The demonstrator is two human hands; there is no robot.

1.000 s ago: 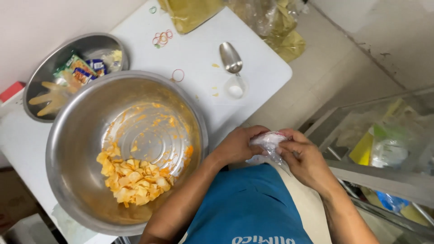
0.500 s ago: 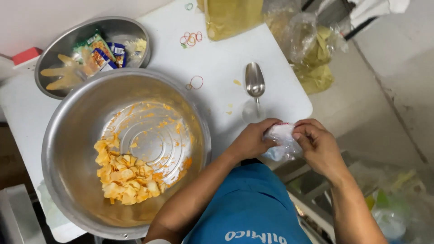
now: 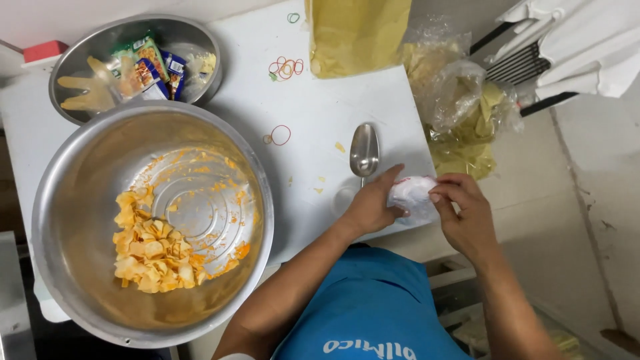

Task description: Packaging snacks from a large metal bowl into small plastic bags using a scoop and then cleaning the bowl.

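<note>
Table: white top (image 3: 320,113), carrying almost everything below.
Large bowl: steel, round (image 3: 80,220), at the near left corner of the table; a heap of orange-yellow chips (image 3: 150,250) lies in its near part, with orange crumbs smeared across the bare base.
Small bowl: steel (image 3: 193,40), touching the far rim of the large bowl; holds small printed packets and a crumpled translucent glove.
Yellow bag: flat, opaque (image 3: 357,33), at the far edge of the table.
Clear bags: crumpled plastic with yellow contents (image 3: 460,107), hanging off the table's right edge.
Spoon: metal (image 3: 364,150), bowl end pointing away from the person, handle running back towards the left hand; just beside that hand.
Rubber bands: a loose cluster (image 3: 285,67) near the yellow bag, one more apart at mid-table.
Small plastic bag: whitish, bunched (image 3: 411,195), at the near right edge of the table, held between both hands. No clear long axis shows; which way its mouth points cannot be told.
Left hand: (image 3: 373,203) curled, fingers closed against the bag's left side.
Right hand: (image 3: 467,213) fingertips pinched on the bag's right and upper side.
Relation: the bag sits directly between the two hands, both touching it, neither plainly nearer.
</note>
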